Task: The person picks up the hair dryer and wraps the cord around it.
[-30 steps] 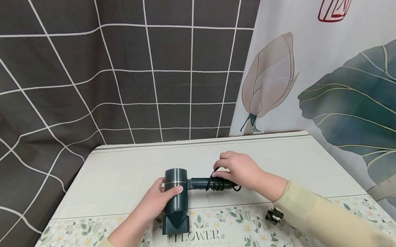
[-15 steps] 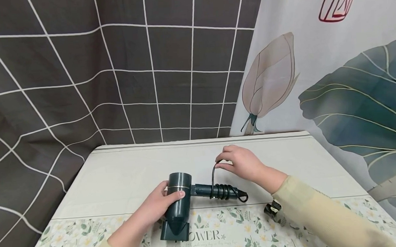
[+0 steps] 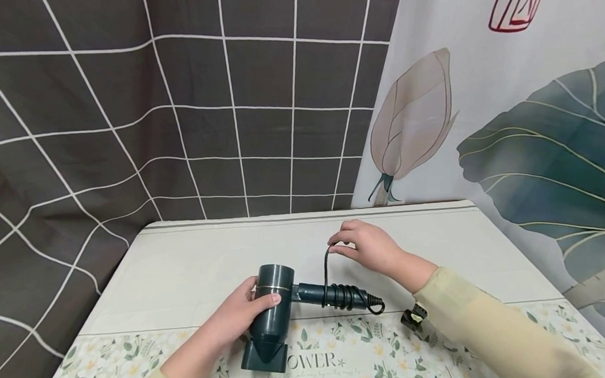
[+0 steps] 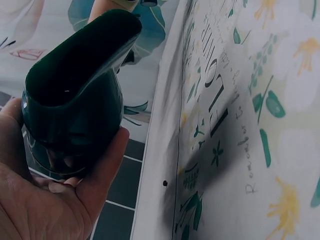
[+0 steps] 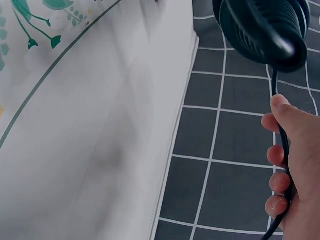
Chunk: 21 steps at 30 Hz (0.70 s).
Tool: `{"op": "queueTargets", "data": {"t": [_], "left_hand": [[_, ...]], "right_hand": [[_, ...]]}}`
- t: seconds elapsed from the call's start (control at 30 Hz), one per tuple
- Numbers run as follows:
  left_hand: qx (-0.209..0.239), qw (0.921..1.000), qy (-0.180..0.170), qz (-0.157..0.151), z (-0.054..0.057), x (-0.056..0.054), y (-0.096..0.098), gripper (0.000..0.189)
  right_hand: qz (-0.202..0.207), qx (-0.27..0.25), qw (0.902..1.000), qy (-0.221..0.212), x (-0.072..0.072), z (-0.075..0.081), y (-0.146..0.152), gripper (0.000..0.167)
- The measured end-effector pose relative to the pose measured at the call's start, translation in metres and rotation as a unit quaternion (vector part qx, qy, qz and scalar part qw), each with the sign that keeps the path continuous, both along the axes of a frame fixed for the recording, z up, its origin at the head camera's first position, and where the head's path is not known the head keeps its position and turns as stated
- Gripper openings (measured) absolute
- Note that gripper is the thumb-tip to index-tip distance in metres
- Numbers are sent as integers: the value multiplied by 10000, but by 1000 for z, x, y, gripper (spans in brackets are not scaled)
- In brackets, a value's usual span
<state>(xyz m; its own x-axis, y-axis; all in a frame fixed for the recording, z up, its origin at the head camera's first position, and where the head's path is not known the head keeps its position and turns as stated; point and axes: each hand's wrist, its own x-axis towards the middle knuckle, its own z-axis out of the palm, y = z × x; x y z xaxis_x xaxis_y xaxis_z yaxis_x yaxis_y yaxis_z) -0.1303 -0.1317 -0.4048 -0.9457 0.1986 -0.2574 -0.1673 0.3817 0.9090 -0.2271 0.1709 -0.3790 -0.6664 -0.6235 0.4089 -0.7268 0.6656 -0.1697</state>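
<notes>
My left hand [image 3: 252, 306] grips the barrel of a dark green hair dryer [image 3: 276, 323], thumb across its side. The hair dryer's handle points right, with black cord [image 3: 346, 296] wound round it in several loops. From these coils a length of cord rises to my right hand [image 3: 371, 247], which pinches it between thumb and fingers. In the right wrist view the cord [image 5: 283, 135] runs along the fingers and out below the hand. The left wrist view looks into the hair dryer's flat nozzle [image 4: 75, 65], with the left palm behind the barrel.
A table [image 3: 207, 252] lies beneath, its cloth cream at the back and flowered at the front. Below the right cuff shows a small black object [image 3: 413, 317] with shiny parts. A dark grid curtain [image 3: 262, 128] and a pale printed curtain [image 3: 491, 212] hang behind.
My right hand has lifted and drawn a length of cord up from the handle. The hair dryer has tilted, its handle end shifting down and to the right.
</notes>
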Motion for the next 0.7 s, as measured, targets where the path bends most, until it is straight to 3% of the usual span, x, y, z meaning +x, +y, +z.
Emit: {"op": "queueTargets", "data": {"t": [0.3,0.5,0.7], "left_hand": [[387,9985,-29,-389,4,5,-2,72],[423,9985,-25,-348,4,5,-3,71],[821,9957,-129,-404,5,3,-4,75]], "right_hand": [[-279,-126,9991,-307,-5,-2,3,18],[-284,-81,9991,-318,-8,-8,1,18],[-289,-2,9983,-506,-5,-11,-5,19]]}}
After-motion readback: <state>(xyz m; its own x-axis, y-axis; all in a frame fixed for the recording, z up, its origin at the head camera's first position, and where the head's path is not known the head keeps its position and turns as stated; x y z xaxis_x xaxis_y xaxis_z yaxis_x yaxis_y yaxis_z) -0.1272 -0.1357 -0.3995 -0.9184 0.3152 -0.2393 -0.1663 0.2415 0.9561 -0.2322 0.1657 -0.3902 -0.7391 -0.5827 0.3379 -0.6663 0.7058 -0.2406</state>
